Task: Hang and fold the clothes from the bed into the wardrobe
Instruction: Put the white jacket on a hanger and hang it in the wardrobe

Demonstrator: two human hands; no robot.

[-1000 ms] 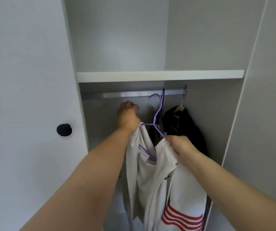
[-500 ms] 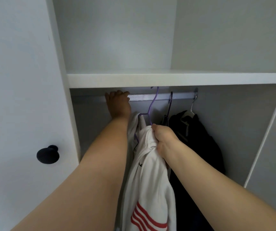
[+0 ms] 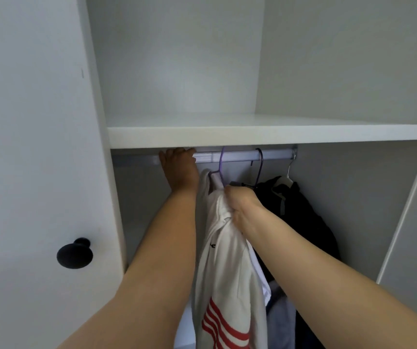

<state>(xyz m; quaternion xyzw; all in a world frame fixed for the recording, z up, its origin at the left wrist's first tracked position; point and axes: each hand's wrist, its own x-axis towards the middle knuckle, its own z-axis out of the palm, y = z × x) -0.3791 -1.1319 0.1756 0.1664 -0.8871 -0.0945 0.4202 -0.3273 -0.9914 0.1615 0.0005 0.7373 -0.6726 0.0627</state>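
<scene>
Slippage is the main risk: the jacket (image 3: 227, 260) sits bunched on the purple hanger (image 3: 220, 163). If the right hand (image 3: 242, 205) lets go before the shoulders are spread along the hanger's arms, the cloth would likely slide off one side and drop inside the wardrobe (image 3: 177, 71). The hanger's hook crosses the rail (image 3: 240, 155) just under the shelf (image 3: 252, 139), but whether it is seated over the rail cannot be told. A hook only half on could fall under the weight. Dark clothes (image 3: 300, 215) hang close on the right, so the jacket may snag or crush against them.

The right hand's fingers are curled tight round a fistful of the jacket near its collar. The left hand (image 3: 178, 170) is up against the rail toward its left end, with its fingertips on it; whether they wrap round it cannot be told.

The jacket is white, soft and thick-looking, with red stripes low down and a small dark mark on the front. It hangs below the rail's middle, between the two forearms, folded in on itself instead of lying flat.
</scene>
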